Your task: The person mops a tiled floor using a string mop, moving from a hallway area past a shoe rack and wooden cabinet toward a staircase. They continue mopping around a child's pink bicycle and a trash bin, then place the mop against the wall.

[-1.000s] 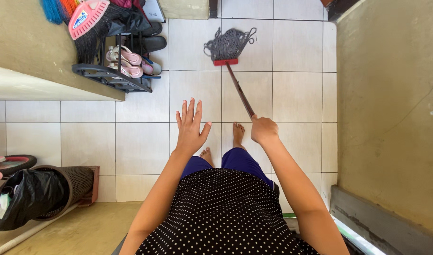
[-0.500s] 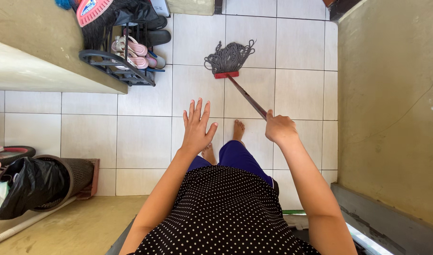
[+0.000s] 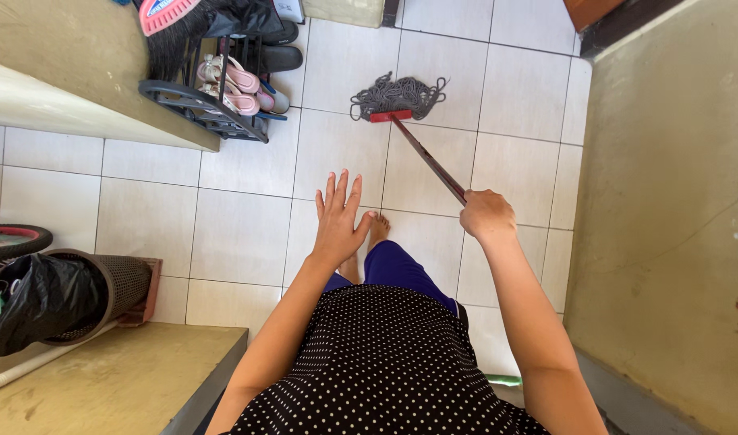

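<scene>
My right hand (image 3: 487,216) is shut around the dark red handle (image 3: 430,159) of a mop. The mop's grey string head (image 3: 397,94) with a red clamp lies on the white floor tiles ahead of me. My left hand (image 3: 338,221) hovers in front of my body, empty, fingers spread apart. My bare feet stand on the tiles just below it, and my black dotted top fills the bottom of the view.
A black shoe rack (image 3: 216,93) with pink sandals stands at the upper left beside a low wall (image 3: 55,80). A mesh bin with a black bag (image 3: 55,298) is at the left. A beige wall (image 3: 675,201) runs along the right. A step (image 3: 111,379) lies at the lower left.
The mop head has slid slightly to the right and away across the tiles. My right hand moved a little right with the handle. My left hand stays open.
</scene>
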